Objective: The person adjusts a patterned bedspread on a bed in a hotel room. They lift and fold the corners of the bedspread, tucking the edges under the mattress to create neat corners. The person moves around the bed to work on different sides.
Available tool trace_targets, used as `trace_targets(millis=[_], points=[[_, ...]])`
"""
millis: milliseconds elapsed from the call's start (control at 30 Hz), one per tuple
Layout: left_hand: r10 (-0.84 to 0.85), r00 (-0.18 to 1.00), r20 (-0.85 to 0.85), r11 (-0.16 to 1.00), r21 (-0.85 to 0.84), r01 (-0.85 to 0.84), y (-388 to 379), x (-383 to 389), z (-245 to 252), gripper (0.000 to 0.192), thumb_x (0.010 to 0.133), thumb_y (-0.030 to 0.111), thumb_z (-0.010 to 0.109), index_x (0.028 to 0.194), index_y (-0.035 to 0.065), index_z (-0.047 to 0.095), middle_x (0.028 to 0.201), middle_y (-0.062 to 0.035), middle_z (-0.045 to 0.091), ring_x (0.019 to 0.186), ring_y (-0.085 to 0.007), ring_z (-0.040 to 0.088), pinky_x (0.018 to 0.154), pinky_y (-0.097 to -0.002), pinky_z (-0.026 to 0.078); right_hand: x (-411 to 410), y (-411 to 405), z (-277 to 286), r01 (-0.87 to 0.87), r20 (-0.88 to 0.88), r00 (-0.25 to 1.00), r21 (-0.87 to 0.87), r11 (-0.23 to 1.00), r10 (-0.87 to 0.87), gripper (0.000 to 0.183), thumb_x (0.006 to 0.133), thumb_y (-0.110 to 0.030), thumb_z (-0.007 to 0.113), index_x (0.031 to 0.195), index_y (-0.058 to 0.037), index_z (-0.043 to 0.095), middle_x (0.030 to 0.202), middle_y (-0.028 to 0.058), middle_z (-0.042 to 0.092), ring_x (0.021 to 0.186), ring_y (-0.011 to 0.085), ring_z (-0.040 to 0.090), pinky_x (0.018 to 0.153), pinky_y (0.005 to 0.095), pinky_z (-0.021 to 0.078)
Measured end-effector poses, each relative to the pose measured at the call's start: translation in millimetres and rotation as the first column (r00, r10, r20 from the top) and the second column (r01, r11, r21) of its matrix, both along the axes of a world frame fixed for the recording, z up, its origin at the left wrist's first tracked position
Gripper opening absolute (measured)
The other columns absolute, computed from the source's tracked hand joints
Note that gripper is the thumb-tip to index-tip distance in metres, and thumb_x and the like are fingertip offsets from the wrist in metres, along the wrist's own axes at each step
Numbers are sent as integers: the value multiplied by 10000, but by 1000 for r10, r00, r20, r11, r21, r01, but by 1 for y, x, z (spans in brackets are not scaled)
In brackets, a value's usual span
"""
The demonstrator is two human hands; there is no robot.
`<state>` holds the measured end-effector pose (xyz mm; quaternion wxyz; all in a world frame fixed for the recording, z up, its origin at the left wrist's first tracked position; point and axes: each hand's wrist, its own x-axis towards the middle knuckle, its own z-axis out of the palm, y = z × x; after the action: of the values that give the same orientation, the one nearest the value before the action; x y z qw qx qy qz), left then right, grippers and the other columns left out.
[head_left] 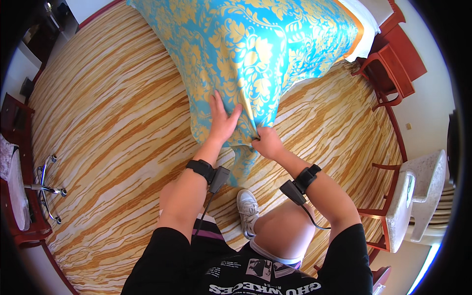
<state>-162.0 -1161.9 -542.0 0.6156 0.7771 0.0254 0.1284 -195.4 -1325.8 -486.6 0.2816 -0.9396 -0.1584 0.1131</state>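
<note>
A turquoise bedspread with a yellow floral pattern (228,48) covers the bed and hangs over its near corner. My right hand (268,143) is closed around a gathered fold of it at that corner. Against the hanging side, my left hand (224,120) lies with its fingers spread and pointing up the cloth. A loose tail of the bedspread dangles below both hands, above my white sneaker (247,206). White bedding (363,37) shows past an orange border at the bed's far right.
Striped carpet (121,147) surrounds the bed. A reddish wooden nightstand (394,73) stands by the right wall, with a pale upholstered chair (400,217) nearer me. At left are an office chair's chrome base (46,190) and a dark wooden desk (18,118).
</note>
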Motion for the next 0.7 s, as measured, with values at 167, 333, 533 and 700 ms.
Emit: trace_targets(millis=[167,333,533,700], points=[[-125,981,-147,990,41,132,-35,-2,-14,949,837,504,539,1416,-10,-9,1439,-325,-63,1337,-480,-39,1083,-512,67,4,-26,-23,189,-121,980,282,941,-160,182,701,-63,499,823,30,598,716,249,579,661,414,558,646,439,469],[-118,967,-227,976,154,155,-59,14,-16,1018,804,611,500,1419,43,-81,1418,-335,-149,1298,-525,-153,1006,-649,-2,26,-58,-40,209,160,958,185,960,-239,125,741,-42,446,781,11,552,739,285,557,713,448,554,648,508,436],[-35,971,-238,942,316,111,-90,35,-13,965,819,576,513,1425,48,-22,1408,-355,-143,1277,-559,-157,978,-677,-15,87,-83,-56,249,421,839,268,931,-346,124,760,-57,459,788,-20,574,716,252,584,657,439,564,626,507,452],[-16,979,-202,938,335,85,-89,48,-7,901,818,529,552,1420,42,91,1411,-372,-55,1290,-560,-87,1019,-625,20,141,-95,-57,406,458,784,132,904,-419,137,762,-88,489,897,-87,513,726,202,604,674,418,573,587,516,442]])
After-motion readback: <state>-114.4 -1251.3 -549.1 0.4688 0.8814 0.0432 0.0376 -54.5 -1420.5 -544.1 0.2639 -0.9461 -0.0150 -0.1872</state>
